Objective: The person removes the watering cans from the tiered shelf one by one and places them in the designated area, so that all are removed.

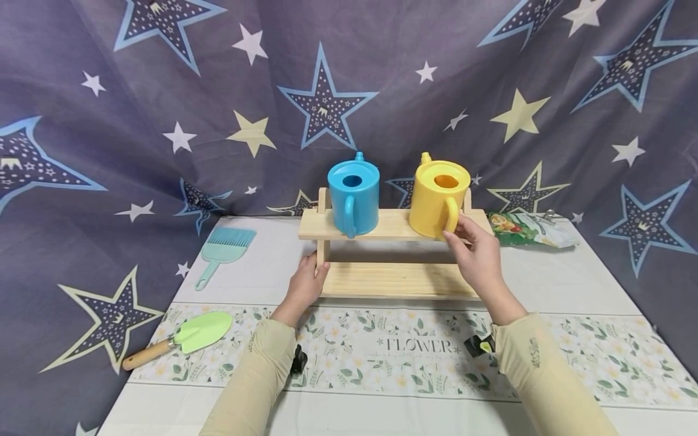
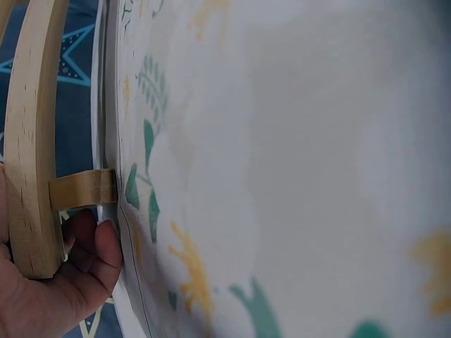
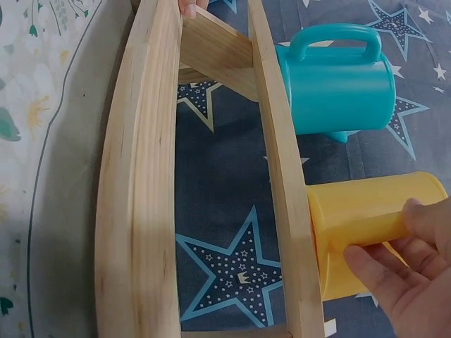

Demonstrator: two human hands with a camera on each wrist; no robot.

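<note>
1. Sleeves (image 1: 551,375) lie nearest, on the near side of the shelf (image 1: 392,223).
2. Yellow can (image 1: 428,206) stands upright on its top plank, right; spout far, handle near, pinched by the right hand (image 1: 480,257).
3. Blue can (image 1: 364,203), left, points likewise; both cans' contents are hidden.
4. Left wrist view alone shows the left hand's (image 2: 60,292) fingers curled round the shelf's end.

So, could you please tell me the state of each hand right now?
Left hand: closed, gripping the rack at its left end.
Right hand: closed, holding the yellow can by its handle.
</note>
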